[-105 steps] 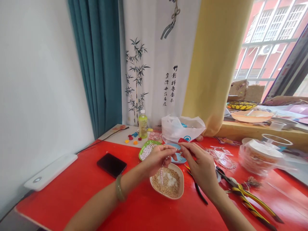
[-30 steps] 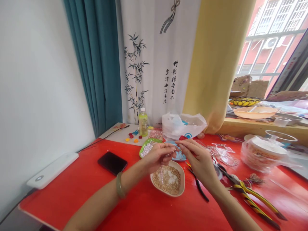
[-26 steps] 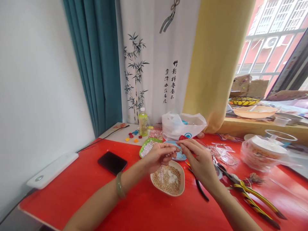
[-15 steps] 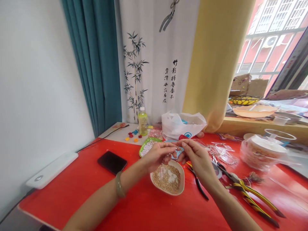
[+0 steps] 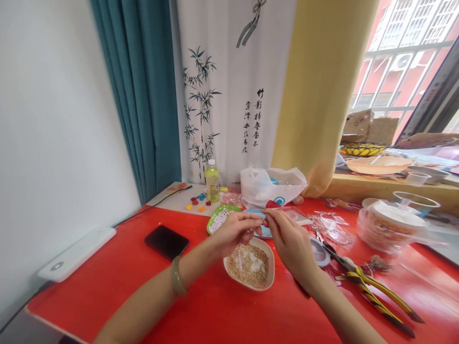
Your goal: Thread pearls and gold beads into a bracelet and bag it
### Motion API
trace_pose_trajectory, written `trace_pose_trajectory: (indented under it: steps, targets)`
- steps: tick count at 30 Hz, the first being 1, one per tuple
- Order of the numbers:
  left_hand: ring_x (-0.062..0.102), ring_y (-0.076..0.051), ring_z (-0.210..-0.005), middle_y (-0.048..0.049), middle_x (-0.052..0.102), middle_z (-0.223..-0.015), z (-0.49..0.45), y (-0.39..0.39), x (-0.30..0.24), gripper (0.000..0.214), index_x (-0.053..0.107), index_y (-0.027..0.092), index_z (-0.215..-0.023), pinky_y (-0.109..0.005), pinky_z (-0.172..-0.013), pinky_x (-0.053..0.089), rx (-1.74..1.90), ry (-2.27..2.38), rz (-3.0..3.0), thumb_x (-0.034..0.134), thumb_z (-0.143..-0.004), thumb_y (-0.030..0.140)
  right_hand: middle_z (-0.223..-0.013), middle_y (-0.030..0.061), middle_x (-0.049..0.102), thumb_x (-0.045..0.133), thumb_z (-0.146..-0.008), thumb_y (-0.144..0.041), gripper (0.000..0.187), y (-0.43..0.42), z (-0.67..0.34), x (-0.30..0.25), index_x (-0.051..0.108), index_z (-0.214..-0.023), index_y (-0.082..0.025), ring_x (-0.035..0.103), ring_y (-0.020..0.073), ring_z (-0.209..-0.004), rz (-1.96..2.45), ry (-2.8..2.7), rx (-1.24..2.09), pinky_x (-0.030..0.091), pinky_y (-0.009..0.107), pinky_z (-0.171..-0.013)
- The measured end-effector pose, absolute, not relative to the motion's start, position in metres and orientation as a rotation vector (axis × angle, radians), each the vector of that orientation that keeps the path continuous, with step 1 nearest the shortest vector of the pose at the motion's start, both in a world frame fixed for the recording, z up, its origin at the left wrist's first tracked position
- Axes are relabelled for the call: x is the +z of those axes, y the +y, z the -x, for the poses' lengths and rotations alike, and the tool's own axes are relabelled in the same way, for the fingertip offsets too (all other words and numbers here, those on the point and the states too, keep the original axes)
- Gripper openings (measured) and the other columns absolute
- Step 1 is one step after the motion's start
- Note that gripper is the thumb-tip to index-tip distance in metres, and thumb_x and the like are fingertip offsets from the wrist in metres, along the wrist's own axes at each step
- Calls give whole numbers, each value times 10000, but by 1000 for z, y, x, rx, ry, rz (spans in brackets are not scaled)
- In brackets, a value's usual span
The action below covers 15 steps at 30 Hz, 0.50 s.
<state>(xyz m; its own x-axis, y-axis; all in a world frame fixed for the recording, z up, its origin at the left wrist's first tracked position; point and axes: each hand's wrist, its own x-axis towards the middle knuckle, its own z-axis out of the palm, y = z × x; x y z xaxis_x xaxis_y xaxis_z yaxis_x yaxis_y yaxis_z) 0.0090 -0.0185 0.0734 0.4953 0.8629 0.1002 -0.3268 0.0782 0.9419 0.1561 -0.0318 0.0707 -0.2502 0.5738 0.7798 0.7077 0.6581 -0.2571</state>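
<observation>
Both hands meet fingertip to fingertip above a cream bowl (image 5: 269, 276) of gold-coloured beads (image 5: 251, 278) with a whitish patch among them. My left hand (image 5: 234, 234) is closed in a pinch, and a thin strand of pale pinkish beads (image 5: 240, 255) hangs from it down over the bowl. My right hand (image 5: 292, 241) is closed too, its thumb and index finger pressed together against the left fingertips. What it pinches is too small to make out. Behind the left hand lies a green tray (image 5: 209, 224) of pearly white beads; a blue tray (image 5: 254, 211) is partly hidden behind both hands.
Black-and-yellow pliers (image 5: 376, 294) lie at the right, close to a round grey dish (image 5: 321, 253). A black phone (image 5: 167, 242) rests to the left. Farther back stand a yellow-green bottle (image 5: 213, 181), a white plastic bag (image 5: 272, 185) and a wrapped tub (image 5: 394, 224).
My right hand has shifted slightly left and turned, its fingers closing together at the left fingertips. The forearm now covers most of the small pliers. The left hand has hardly moved.
</observation>
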Motion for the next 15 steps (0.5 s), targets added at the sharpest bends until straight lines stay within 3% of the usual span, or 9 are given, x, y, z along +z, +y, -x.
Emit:
trace_pose_trajectory:
  steps: [7, 15]
  targets:
    - [289, -2, -374, 31, 498, -575, -8, -17, 73, 150, 576, 121, -786, -200, -398, 124, 942, 530, -1094, 615, -690, 229, -841, 96, 548, 310, -885, -166, 287, -27, -163, 67, 508, -1092, -143, 534, 191, -769, 953, -2080, -276, 459, 313, -662]
    - [274, 0, -362, 30, 497, -565, -7, -14, 71, 119, 579, 123, -748, -195, -385, 108, 930, 494, -1059, 604, -690, 223, -793, 107, 538, 293, -873, -108, 286, -26, -167, 72, 563, -969, -98, 493, 203, -755, 945, -2208, -621, 445, 311, -638]
